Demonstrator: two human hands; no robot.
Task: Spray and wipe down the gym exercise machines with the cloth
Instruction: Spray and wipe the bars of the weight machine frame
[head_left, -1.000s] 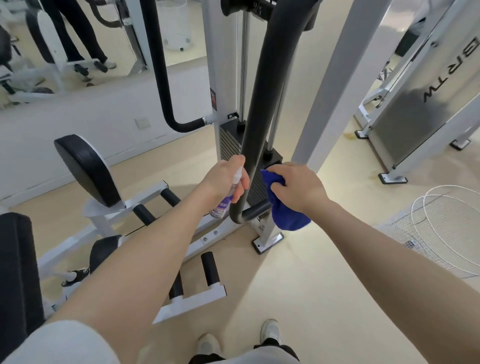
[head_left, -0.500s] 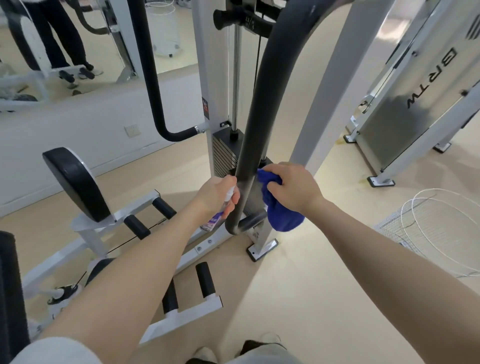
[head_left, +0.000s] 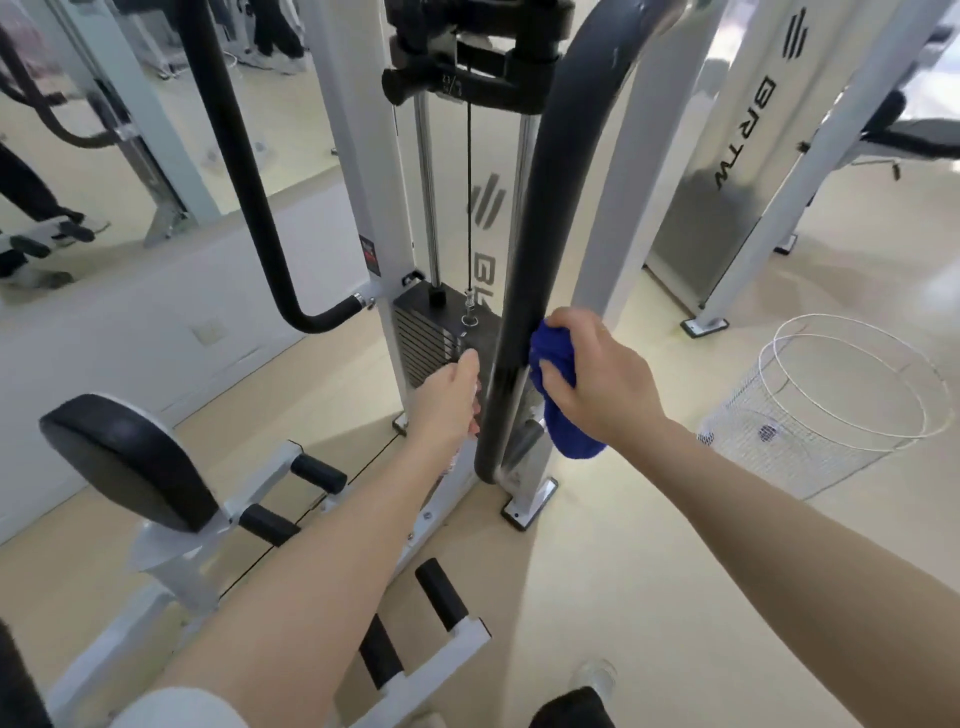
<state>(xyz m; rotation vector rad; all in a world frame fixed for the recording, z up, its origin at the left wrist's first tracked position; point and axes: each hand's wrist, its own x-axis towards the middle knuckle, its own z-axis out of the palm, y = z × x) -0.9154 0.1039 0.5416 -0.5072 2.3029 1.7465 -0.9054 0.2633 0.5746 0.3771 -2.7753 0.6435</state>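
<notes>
A dark curved arm bar (head_left: 540, 218) of a white weight-stack machine (head_left: 353, 156) runs down the middle of the view. My right hand (head_left: 597, 384) grips a bunched blue cloth (head_left: 558, 395) and presses it against the right side of the bar, low down. My left hand (head_left: 449, 400) is just left of the same bar and holds a small spray bottle (head_left: 451, 465). The bottle is almost wholly hidden under the hand and blurred. The black weight stack (head_left: 436, 338) sits behind both hands.
A black round pad (head_left: 124, 462) and black foam rollers (head_left: 441, 592) on a white frame lie at lower left. A second curved black bar (head_left: 244, 182) hangs on the left before a mirror wall. A white wire basket (head_left: 831, 405) stands on the floor at right, beyond it another machine (head_left: 748, 156).
Both hands have slid up the dark bar from its bottom bend. The cloth now sits higher on the bar's right side, and the camera has moved closer.
</notes>
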